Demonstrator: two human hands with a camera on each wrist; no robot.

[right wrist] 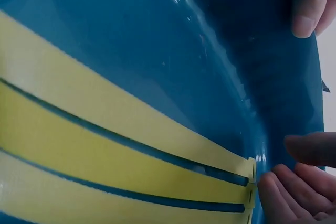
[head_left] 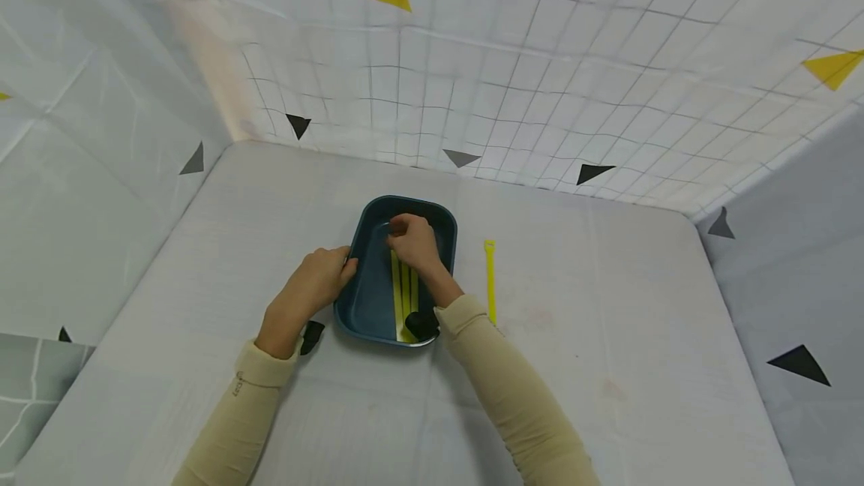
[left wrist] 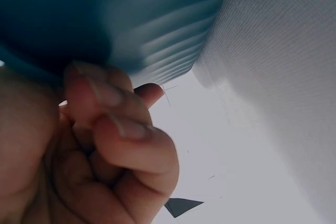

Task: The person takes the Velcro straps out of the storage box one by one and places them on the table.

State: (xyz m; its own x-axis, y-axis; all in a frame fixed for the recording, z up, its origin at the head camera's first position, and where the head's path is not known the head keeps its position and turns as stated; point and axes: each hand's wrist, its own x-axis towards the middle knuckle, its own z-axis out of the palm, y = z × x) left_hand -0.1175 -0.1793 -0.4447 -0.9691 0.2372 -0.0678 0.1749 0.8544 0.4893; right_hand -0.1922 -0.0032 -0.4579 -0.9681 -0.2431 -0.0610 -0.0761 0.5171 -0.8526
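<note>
A deep blue rectangular tray (head_left: 367, 302) with rounded corners stands on the white-covered table. My left hand (head_left: 316, 277) grips its left rim, thumb over the inside and fingers curled beneath the outer wall (left wrist: 163, 35). Three flat yellow straps (right wrist: 136, 156) lie side by side along the tray floor, their slotted heads at the far end. Over that end is my right hand (head_left: 413, 240), its fingertips (right wrist: 275, 192) right beside the heads. Thumb and fingers stand apart there, with nothing visible between them.
Another yellow strap (head_left: 490, 280) lies on the table right of the tray, slotted head away from me. Black wrist gear (head_left: 421, 325) overlaps the tray's near right corner. White sheeting with a grid (head_left: 540, 88) closes off the back, and plain sheeting both sides.
</note>
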